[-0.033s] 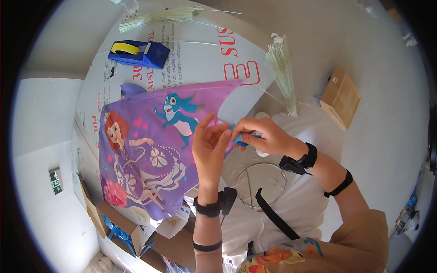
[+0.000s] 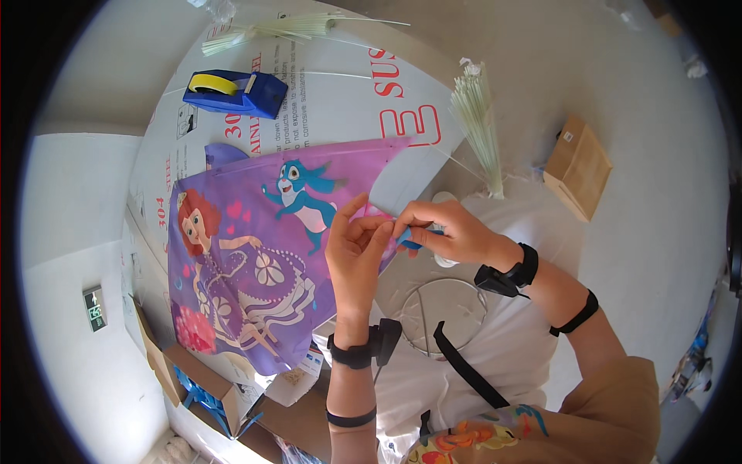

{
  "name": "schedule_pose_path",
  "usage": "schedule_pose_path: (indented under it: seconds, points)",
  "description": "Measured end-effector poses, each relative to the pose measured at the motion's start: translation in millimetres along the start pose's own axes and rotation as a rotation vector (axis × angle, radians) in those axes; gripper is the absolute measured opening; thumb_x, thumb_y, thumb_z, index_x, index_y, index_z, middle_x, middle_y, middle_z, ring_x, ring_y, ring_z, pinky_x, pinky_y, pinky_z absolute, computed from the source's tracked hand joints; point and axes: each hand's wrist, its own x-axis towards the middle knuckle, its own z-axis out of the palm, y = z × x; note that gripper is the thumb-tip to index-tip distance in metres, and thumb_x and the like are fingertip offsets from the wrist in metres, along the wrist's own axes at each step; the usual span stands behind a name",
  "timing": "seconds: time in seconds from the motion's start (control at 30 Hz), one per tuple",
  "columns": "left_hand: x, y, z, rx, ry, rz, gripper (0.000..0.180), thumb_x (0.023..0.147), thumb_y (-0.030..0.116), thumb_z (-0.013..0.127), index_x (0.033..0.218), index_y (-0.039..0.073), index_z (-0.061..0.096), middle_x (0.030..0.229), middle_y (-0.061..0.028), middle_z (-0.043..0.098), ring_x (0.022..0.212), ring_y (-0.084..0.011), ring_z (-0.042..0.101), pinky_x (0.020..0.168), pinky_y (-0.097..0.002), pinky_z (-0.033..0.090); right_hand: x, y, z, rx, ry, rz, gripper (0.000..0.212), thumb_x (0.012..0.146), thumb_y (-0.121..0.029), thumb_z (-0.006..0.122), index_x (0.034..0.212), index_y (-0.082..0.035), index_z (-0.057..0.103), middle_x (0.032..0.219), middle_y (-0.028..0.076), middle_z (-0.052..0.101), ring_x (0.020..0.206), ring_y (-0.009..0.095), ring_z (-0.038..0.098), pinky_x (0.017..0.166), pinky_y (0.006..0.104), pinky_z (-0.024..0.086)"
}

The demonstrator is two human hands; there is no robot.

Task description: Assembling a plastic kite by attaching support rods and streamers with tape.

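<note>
A purple and pink kite (image 2: 255,224), printed with a red-haired princess and a blue rabbit, lies spread on the table. My left hand (image 2: 355,247) is raised over its right edge, with thumb and fingertips pinched together and the index finger lifted. What that pinch holds is hidden. Against its fingertips, my right hand (image 2: 448,232) is closed around a small blue piece (image 2: 410,240), which shows between the fingers and below them. The kind of the blue piece cannot be made out.
A blue tape dispenser (image 2: 239,93) with yellow tape stands at the far left. Thin pale sticks lie in bundles (image 2: 278,29) (image 2: 479,116). A cardboard box (image 2: 580,166) is at the right; another box (image 2: 201,379) at lower left holds blue pieces. A wire ring (image 2: 444,317) lies near my lap.
Less of the blue piece shows at the meeting fingertips than before. Both hands and the kite otherwise stay in nearly the same place.
</note>
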Motion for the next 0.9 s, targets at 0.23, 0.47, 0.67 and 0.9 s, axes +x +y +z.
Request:
schedule_pose_path:
  seconds: [0.23,0.47,0.67,0.9]
  points:
    - [23.3,-6.3,-0.7,0.333,0.048,0.171,0.046,0.089,-0.001,0.064,0.133,-0.002,0.048,0.097,-0.0081,0.067,0.091,-0.0132,0.063,0.078,-0.0283,0.05,1.8,5.0,-13.8,-0.032,0.0,0.096,0.007,0.096,-0.003,0.057,0.102,-0.001,0.058,0.08,0.007,0.065,0.073,0.014,0.066,0.071,0.0281,0.049]
    - [35.3,-38.0,3.3,1.173,-0.108,0.584,0.059,0.089,0.011,0.064,0.142,0.0,0.042,0.142,-0.0184,0.048,0.137,-0.0344,0.041,0.11,-0.0482,0.034,11.6,22.0,-32.4,-0.043,0.047,0.224,0.009,0.099,-0.008,0.053,0.104,-0.001,0.055,0.087,0.005,0.06,0.076,0.011,0.062,0.07,0.0264,0.048]
    - [-6.2,-43.8,-27.5,1.288,-0.201,0.455,0.062,0.088,0.014,0.066,0.143,0.0,0.041,0.145,-0.0157,0.047,0.139,-0.0326,0.039,0.111,-0.0463,0.035,16.0,32.1,-32.3,-0.043,0.029,0.288,0.01,0.099,-0.009,0.054,0.104,-0.001,0.053,0.085,0.005,0.062,0.069,0.01,0.06,0.064,0.0252,0.046]
    - [-4.7,-57.5,-34.8,1.195,-0.108,0.556,0.056,0.086,0.011,0.065,0.139,0.002,0.047,0.134,-0.0128,0.054,0.124,-0.0335,0.05,0.099,-0.0429,0.045,36.0,39.3,-7.9,-0.072,-0.064,0.27,0.01,0.097,-0.009,0.056,0.101,0.0,0.055,0.081,0.005,0.062,0.067,0.012,0.06,0.061,0.0291,0.046]
